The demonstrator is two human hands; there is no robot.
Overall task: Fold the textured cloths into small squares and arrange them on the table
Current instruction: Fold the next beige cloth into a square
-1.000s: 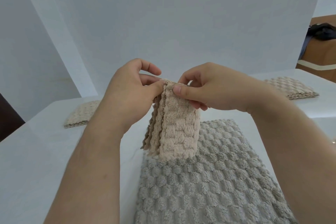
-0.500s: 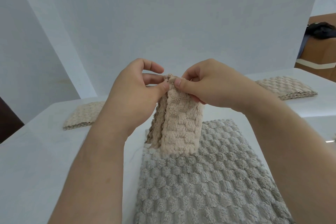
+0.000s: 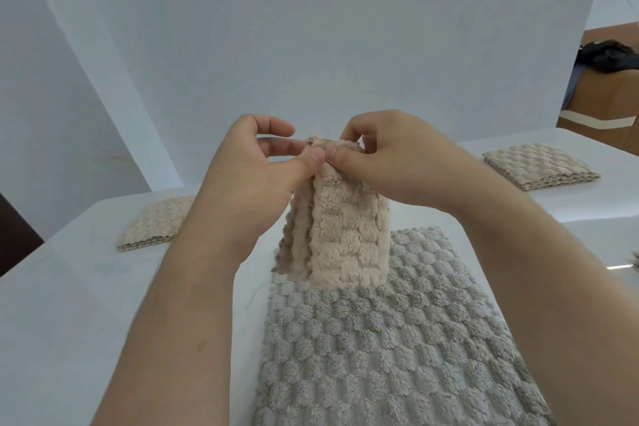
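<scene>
Our left hand [image 3: 256,176] and right hand [image 3: 390,162] pinched the top of the folded beige cloth [image 3: 345,239], hanging above the grey cloth [image 3: 380,339].

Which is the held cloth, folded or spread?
Folded: the beige cloth hangs in several layers, left hand and right hand pinching its top.

No text, label, brand, number or sign can be read: none on the beige cloth [image 3: 349,235], the gray cloth [image 3: 380,339] or the far wall [image 3: 311,28].

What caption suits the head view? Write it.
Left hand and right hand pinch folded beige cloth above grey cloth.
</scene>
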